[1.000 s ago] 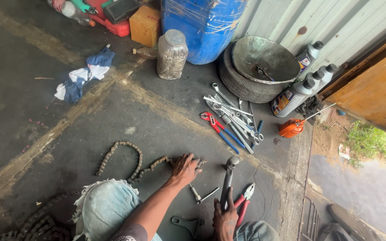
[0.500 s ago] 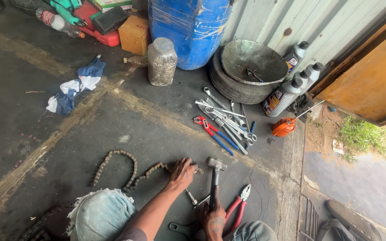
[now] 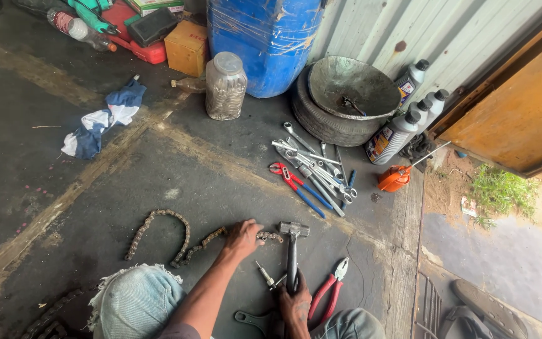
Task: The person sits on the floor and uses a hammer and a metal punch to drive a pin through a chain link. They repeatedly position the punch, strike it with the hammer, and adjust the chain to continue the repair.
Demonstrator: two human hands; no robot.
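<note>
We've got the left hand (image 3: 243, 237) flat, pinning the chain (image 3: 177, 242) to the floor, right hand (image 3: 293, 301) gripping the hammer (image 3: 292, 251), head at 12 o'clock beside the chain's end. No strike landed that we can see (pliers (image 3: 329, 290) untouched at 3 o'clock).

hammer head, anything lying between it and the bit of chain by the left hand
Nothing visible does. The hammer, gripped by the right hand, has its head just right of the chain end, which the left hand presses down; only bare floor shows between them.

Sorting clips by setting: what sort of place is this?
Likely a roadside repair workshop: a pile of wrenches on oily concrete, a drive chain under the left hand, and oil bottles.
</note>
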